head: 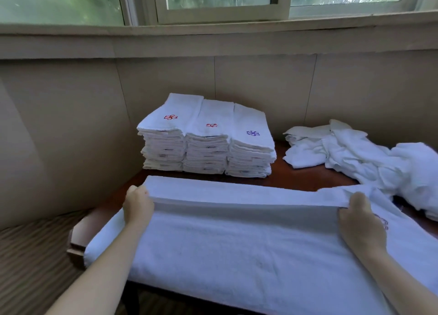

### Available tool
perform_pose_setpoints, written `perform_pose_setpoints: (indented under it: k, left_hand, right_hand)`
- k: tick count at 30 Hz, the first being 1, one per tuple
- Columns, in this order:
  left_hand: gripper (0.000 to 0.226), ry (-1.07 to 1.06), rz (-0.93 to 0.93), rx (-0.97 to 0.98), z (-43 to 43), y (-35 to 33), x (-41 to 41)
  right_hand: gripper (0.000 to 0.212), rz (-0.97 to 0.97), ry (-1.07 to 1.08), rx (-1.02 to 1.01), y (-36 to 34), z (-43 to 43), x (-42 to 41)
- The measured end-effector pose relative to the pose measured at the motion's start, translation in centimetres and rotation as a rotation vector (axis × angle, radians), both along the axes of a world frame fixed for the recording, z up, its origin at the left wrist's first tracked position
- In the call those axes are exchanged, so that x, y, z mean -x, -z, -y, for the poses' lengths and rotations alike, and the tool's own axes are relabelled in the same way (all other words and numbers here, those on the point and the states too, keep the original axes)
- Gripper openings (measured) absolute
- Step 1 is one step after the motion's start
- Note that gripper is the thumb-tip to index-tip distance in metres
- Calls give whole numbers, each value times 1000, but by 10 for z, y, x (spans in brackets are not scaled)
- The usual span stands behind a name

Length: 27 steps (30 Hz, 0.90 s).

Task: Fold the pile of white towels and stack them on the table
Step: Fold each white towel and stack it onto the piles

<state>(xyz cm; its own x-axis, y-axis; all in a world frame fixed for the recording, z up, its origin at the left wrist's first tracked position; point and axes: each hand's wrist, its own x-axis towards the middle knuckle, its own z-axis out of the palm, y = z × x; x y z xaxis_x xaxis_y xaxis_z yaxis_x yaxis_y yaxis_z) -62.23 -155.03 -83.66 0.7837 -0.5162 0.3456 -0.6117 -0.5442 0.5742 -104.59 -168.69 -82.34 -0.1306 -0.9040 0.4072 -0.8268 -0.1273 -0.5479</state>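
Note:
A long white towel (237, 243) lies spread across the near part of the dark wooden table (296, 178), with its far edge lifted into a fold. My left hand (137, 205) grips the fold's left end, and my right hand (360, 220) grips its right end beside a purple emblem. Behind the towel stand three side-by-side stacks of folded white towels (206, 146) with red and purple emblems on top. A loose pile of unfolded white towels (369, 158) lies at the right.
A beige panelled wall (71, 125) runs close behind and to the left of the table, under a window sill. Striped carpet (30, 267) shows at the lower left, beyond the table's left edge.

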Motion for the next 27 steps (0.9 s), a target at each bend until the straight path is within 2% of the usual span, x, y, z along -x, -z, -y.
perform_pose_setpoints:
  k: [4, 8, 10, 12, 14, 15, 19, 21, 24, 27]
  left_hand:
    - [24, -40, 45, -225, -3, 1, 2]
    - [31, -192, 60, -486, -7, -7, 12]
    - [36, -177, 105, -570, -6, -12, 26]
    - [39, -93, 194, -659, 3, -17, 53]
    - [39, 118, 241, -681, 19, -18, 91]
    - [39, 243, 241, -650, 30, -16, 114]
    - [40, 608, 78, -422, 72, -16, 218]
    - [47, 664, -36, -445, 89, -10, 257]
    - [57, 617, 63, -588, 102, 7, 280]
    - [58, 555, 113, -600, 108, 14, 281]
  right_hand:
    - [17, -265, -156, 74, 4, -9, 7]
    - [56, -426, -331, 81, 6, -15, 14]
    - [66, -463, -366, 100, 5, -17, 15]
    - [64, -472, -371, 118, 6, -18, 15]
    - [40, -473, -332, 121, 6, -19, 11]
    - [29, -440, -290, 121, 8, -17, 9]
    - [26, -216, -45, 56, 13, -12, 12]
    - [24, -125, 61, -96, 10, -11, 21]
    - [37, -312, 185, -328, 10, -7, 47]
    - [39, -382, 217, -412, 11, 0, 82]
